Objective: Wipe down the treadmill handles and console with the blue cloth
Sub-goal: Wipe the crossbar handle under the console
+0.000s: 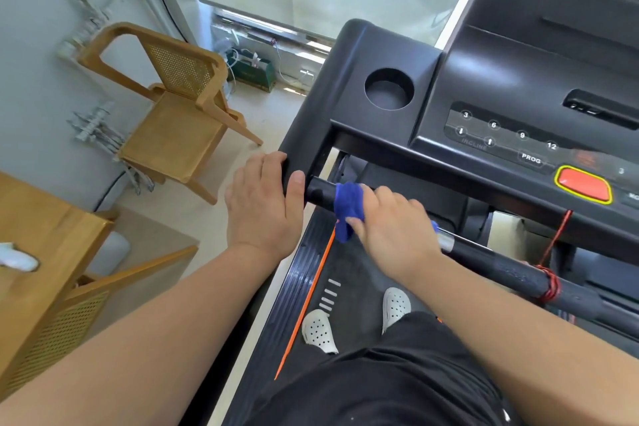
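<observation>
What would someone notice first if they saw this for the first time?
The blue cloth stands out, wrapped on the black handlebar under the right hand, centre frame, while the left hand holds the side handle just to its left. The red button with its yellow rim glows on the console at right, and a wooden chair sits by the wall at left.

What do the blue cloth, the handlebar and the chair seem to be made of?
Blue cloth: soft matte fabric; it bunches and folds.
Handlebar: likely a metal tube under a black coating or grip; a bare silver band shows.
Chair: light wood frame, woven cane-like mesh panels.
</observation>
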